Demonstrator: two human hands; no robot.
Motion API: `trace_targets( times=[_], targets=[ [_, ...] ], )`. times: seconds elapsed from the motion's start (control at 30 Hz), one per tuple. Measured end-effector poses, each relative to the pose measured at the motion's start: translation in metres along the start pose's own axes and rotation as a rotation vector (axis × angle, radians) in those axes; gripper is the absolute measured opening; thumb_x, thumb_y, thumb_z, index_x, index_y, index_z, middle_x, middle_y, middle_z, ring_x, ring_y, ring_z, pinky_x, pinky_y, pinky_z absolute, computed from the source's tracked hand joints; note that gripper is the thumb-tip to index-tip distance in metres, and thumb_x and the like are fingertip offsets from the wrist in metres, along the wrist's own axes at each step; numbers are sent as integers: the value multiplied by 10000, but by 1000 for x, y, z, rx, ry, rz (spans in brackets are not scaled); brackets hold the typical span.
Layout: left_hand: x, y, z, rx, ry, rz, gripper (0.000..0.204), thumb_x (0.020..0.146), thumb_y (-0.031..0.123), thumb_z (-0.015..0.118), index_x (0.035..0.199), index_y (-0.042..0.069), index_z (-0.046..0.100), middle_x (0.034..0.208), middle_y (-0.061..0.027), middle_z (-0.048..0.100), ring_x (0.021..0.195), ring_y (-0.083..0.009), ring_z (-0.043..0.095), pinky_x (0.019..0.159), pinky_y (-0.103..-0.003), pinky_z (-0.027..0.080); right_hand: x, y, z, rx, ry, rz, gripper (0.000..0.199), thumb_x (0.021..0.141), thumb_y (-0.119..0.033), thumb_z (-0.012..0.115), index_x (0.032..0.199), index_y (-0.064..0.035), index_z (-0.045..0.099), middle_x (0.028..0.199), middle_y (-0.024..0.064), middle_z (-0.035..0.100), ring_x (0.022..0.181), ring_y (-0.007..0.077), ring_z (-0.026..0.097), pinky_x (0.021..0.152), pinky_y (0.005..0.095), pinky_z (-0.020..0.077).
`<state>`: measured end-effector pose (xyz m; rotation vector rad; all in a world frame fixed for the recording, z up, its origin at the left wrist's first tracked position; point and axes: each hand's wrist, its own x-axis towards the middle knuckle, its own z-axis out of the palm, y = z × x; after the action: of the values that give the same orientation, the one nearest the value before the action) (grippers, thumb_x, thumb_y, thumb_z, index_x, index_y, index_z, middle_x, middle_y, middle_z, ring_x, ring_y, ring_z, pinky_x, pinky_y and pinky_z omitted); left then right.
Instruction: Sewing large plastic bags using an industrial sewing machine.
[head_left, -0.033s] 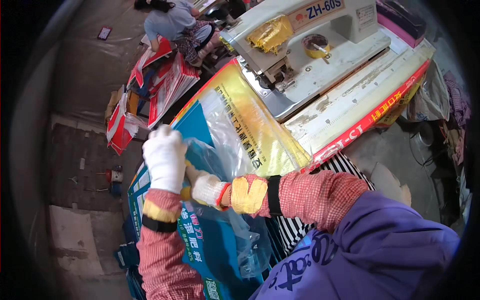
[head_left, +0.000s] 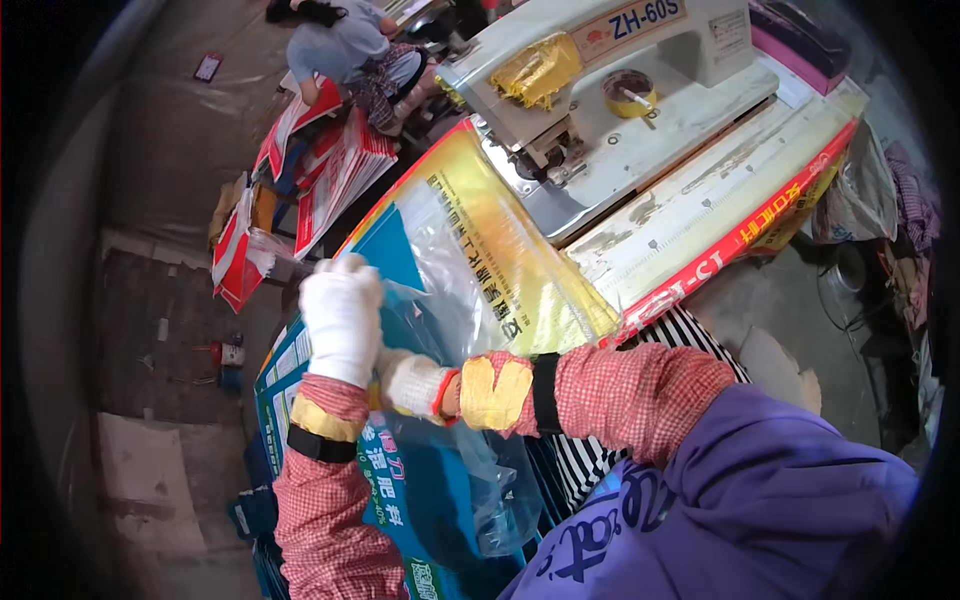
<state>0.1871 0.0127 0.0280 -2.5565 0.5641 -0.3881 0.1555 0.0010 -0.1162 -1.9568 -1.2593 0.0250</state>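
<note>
My left hand (head_left: 342, 318), in a white knit glove, is closed over the upper left part of a blue printed sack (head_left: 430, 485). Its fingers curl away from view, and what they grip is hidden. A clear plastic liner (head_left: 505, 500) lies crumpled along the sack and runs up beside this hand. My right hand (head_left: 412, 383), gloved in white with yellow patches and a red cuff, reaches in from the right just below the left one. The left hand and wrist cover its fingertips. Beneath the liner's upper end lies a yellow printed sack (head_left: 535, 290).
A white sewing machine (head_left: 640, 130) stands on the table beyond the sacks, with a roll of yellow tape (head_left: 630, 93) on its bed. A red-edged strip (head_left: 740, 245) lines the table front. At upper left, a person (head_left: 345, 55) sits beside stacked red-and-white sacks (head_left: 345, 175).
My left hand has shifted slightly right and down, hiding more of my right hand's fingers. The sacks and liner stay nearly in place.
</note>
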Motion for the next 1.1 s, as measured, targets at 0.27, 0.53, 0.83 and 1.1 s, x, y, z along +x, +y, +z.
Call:
trace_targets(
  times=[0.27,0.53,0.83,1.1],
  targets=[
    [-61,-12,14,-626,-238,-183,188,792,50,539,967,56,608,741,-108,617,663,-294,613,591,-358,487,-46,-31,-51,641,-356,46,804,764,-627,499,1386,-155,311,1188,261,525,1067,371,536,891,409,419],
    [-75,-38,-5,51,-220,199,252,786,105,567,1037,95,560,704,-78,585,589,-233,605,495,-334,462,-20,17,-16,908,49,325,512,893,-510,398,1090,-77,590,686,151,639,601,289,608,593,372,468],
    [1,-43,-7,531,-316,-119,118,774,133,521,751,75,621,732,-71,622,675,-285,638,595,-385,492,-6,8,40,-36,-497,-141,213,765,-200,535,743,-48,682,764,150,669,672,311,654,608,426,507],
    [114,-53,-70,608,-24,-396,201,863,178,467,896,29,599,921,-131,627,805,-324,652,671,-438,521,-205,-14,67,1371,324,-533,313,604,-407,692,764,-148,618,745,27,611,669,220,592,620,506,450]
  ],
)
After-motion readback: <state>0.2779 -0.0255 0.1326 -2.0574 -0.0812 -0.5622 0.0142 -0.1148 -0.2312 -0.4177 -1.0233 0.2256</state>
